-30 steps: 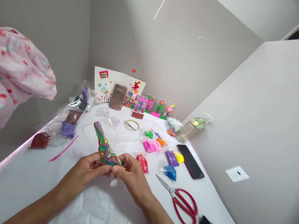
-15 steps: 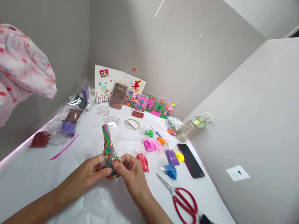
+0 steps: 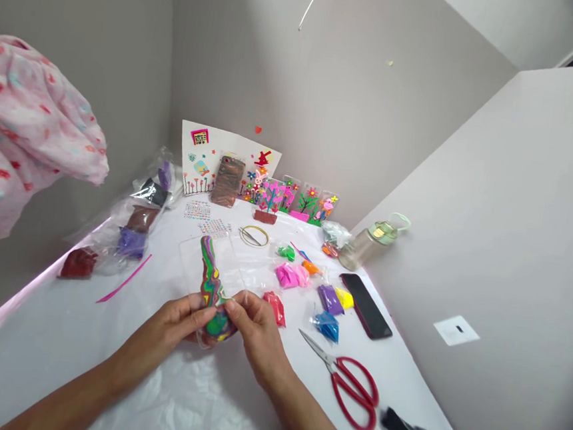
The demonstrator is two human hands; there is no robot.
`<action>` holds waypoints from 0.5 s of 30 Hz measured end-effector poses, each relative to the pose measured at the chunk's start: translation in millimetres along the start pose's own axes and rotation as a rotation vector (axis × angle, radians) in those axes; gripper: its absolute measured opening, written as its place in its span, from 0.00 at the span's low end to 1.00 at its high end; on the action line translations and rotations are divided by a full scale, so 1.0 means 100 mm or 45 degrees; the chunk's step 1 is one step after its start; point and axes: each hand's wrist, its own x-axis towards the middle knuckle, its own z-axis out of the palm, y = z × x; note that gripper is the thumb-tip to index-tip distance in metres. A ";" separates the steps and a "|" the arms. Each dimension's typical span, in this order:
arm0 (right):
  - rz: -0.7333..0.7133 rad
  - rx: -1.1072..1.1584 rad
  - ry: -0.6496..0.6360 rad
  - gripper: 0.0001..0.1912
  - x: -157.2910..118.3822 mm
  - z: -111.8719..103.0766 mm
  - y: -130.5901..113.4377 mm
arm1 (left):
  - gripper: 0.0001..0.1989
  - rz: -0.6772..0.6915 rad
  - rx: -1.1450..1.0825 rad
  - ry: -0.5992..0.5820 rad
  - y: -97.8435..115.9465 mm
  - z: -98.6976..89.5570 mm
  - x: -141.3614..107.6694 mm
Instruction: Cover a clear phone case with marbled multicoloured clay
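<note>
Grey walls (image 3: 327, 91) stand around a white table (image 3: 68, 356), and from my place I see two bare hands at work over it. The left hand (image 3: 182, 319) grasps one side of a clear panel (image 3: 190, 250), with its thumb laid on the front. The right hand (image 3: 251, 326) grasps the opposite side, and its thumb touches the clay (image 3: 211, 275). This clay, marbled in green, purple, red and yellow, lies on the panel: its wide part is between the two thumbs, and its narrow part stretches away beyond the hands. Whether the panel touches the table, I cannot tell.

Just beside the right hand lies a red packet (image 3: 274, 307). Farther to the right of this hand are a blue packet (image 3: 327, 327), a purple packet (image 3: 329, 299) and a phone (image 3: 366, 307); nearer to the forearm rest the scissors (image 3: 358, 394), their blades closed. Beyond the right hand one finds a pink packet (image 3: 291, 276), and well apart from it, a bottle (image 3: 367, 245). To the left of the left hand lies a pink strip (image 3: 124, 280), and past it some bagged packets (image 3: 132, 243). Far ahead of both hands, a brown case (image 3: 228, 182) leans before a decorated card (image 3: 195, 167).
</note>
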 end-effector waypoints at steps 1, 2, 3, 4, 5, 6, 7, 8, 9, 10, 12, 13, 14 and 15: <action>-0.013 -0.030 0.020 0.22 0.00 -0.01 0.00 | 0.18 -0.022 -0.018 -0.006 0.00 0.00 0.00; -0.031 -0.054 0.028 0.23 0.00 -0.02 -0.01 | 0.18 -0.033 -0.017 -0.007 0.00 0.00 0.00; -0.053 -0.064 0.023 0.23 0.00 -0.02 -0.02 | 0.18 -0.031 -0.003 0.003 0.00 0.00 0.00; -0.071 -0.052 0.000 0.22 -0.01 -0.02 -0.03 | 0.18 -0.015 0.025 0.030 0.01 -0.01 0.00; -0.080 -0.028 -0.038 0.21 -0.01 -0.01 -0.04 | 0.17 0.006 0.052 0.075 0.02 -0.02 0.00; -0.074 0.007 -0.084 0.19 -0.01 -0.01 -0.05 | 0.16 0.030 0.066 0.128 0.04 -0.03 0.00; -0.052 0.044 -0.124 0.18 -0.01 0.00 -0.05 | 0.16 0.047 0.060 0.186 0.04 -0.04 0.00; -0.020 0.078 -0.147 0.18 -0.01 0.00 -0.05 | 0.15 0.055 0.039 0.236 0.04 -0.04 0.00; 0.012 0.099 -0.144 0.18 0.00 0.00 -0.04 | 0.16 0.059 0.015 0.262 0.04 -0.05 0.00; 0.031 0.105 -0.118 0.18 0.00 0.00 -0.03 | 0.16 0.065 -0.006 0.258 0.02 -0.05 0.00; 0.039 0.101 -0.055 0.17 0.02 -0.01 -0.02 | 0.16 0.075 -0.017 0.183 -0.02 -0.05 0.02; 0.034 0.095 -0.044 0.17 0.02 -0.01 -0.02 | 0.16 0.078 -0.001 0.132 -0.04 -0.05 0.03; 0.027 0.089 -0.050 0.16 0.02 -0.02 -0.02 | 0.15 0.081 0.024 0.083 -0.06 -0.04 0.03; 0.020 0.088 -0.065 0.16 0.02 -0.02 -0.03 | 0.15 0.079 0.050 0.051 -0.06 -0.04 0.03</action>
